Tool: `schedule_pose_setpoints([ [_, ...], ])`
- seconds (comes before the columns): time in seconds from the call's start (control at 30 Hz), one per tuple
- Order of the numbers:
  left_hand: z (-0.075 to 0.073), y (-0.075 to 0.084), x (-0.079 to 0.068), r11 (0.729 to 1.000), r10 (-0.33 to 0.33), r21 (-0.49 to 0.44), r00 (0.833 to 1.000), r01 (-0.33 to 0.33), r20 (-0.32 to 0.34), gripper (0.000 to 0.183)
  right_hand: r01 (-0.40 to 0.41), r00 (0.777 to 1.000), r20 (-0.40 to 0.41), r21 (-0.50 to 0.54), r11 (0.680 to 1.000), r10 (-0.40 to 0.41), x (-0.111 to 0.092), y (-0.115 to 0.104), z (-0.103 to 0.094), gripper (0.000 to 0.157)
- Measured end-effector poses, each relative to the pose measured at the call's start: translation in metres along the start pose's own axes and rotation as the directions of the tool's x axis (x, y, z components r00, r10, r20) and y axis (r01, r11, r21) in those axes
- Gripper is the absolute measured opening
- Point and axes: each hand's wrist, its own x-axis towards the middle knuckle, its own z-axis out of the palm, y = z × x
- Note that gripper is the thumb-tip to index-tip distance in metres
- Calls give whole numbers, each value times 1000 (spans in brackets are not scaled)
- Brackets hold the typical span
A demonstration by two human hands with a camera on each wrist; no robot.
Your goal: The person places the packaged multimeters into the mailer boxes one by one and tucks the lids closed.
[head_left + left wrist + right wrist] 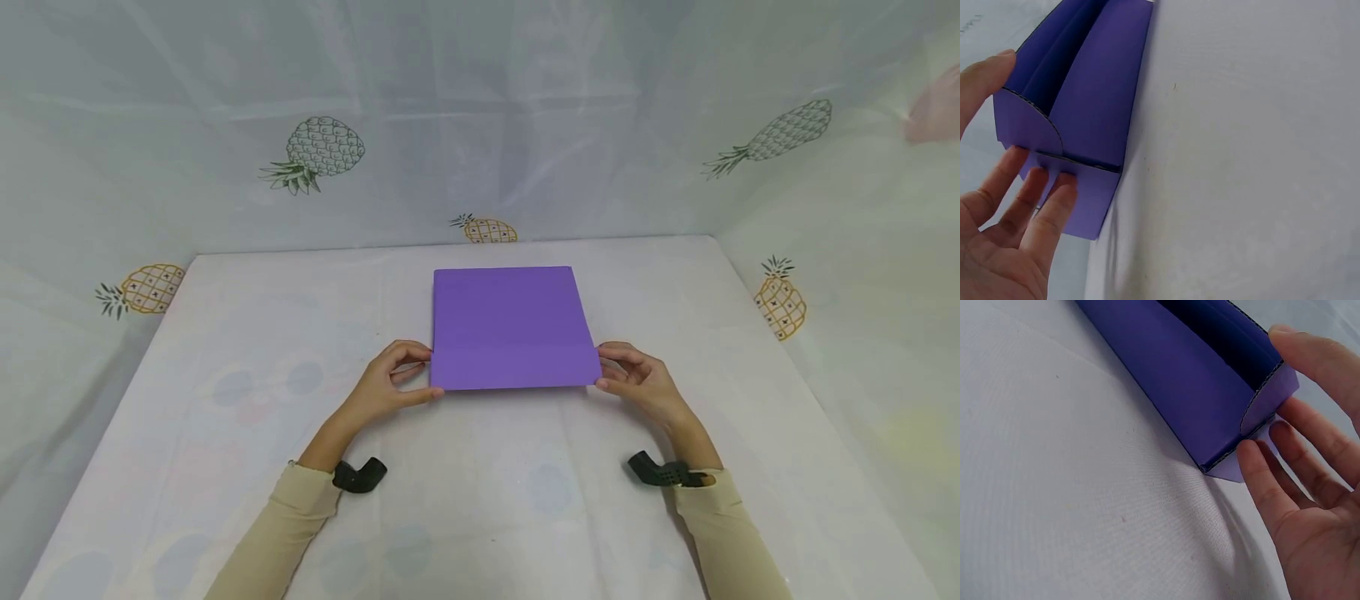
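A purple cardboard box (pixel 513 325) lies on the white-covered table, its flat lid facing up. Both wrist views show a dark gap along its near side, between the lid and the front wall (pixel 1100 87), with a rounded side flap (pixel 1269 400) at each end. My left hand (pixel 390 379) holds the near left corner, thumb at the lid's front edge and fingertips against the side. At the near right corner my right hand (pixel 637 377) grips in the same way, thumb on the lid edge and fingers on the side flap and wall. The inside of the box is mostly hidden.
A pale cloth with faint coloured spots covers the table (pixel 480 500). Behind it and at both sides hang light curtains (pixel 480 125) printed with pineapples. A black curved device (pixel 360 476) is strapped to my left wrist and another black device (pixel 660 471) to my right.
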Motion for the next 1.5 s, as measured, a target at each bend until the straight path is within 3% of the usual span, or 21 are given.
schedule_pose_setpoints([
  [0.13,-1,-1,-1,1000,-11,20,999,11,38,70,4,999,35,-61,998,-2,2,1,0,59],
  [0.27,-2,-3,3,1000,23,16,993,-25,119,87,28,996,88,-124,992,-17,7,-1,1,76],
  [0.43,-3,-8,13,996,81,22,981,-86,174,86,16,987,160,-167,986,11,13,-2,1,78],
  [0.7,-3,-13,17,998,66,7,980,-68,186,87,16,961,269,-270,963,60,31,1,-3,88],
  [0.87,-2,-13,17,998,61,-11,981,-60,184,88,11,963,251,-394,919,96,39,2,-3,96],
  [1.07,0,-14,18,999,34,4,985,-35,171,89,4,971,224,-376,927,87,37,6,-2,96],
  [1.5,8,-17,22,989,39,137,991,-56,125,86,-16,990,117,-469,883,80,36,12,2,89],
])
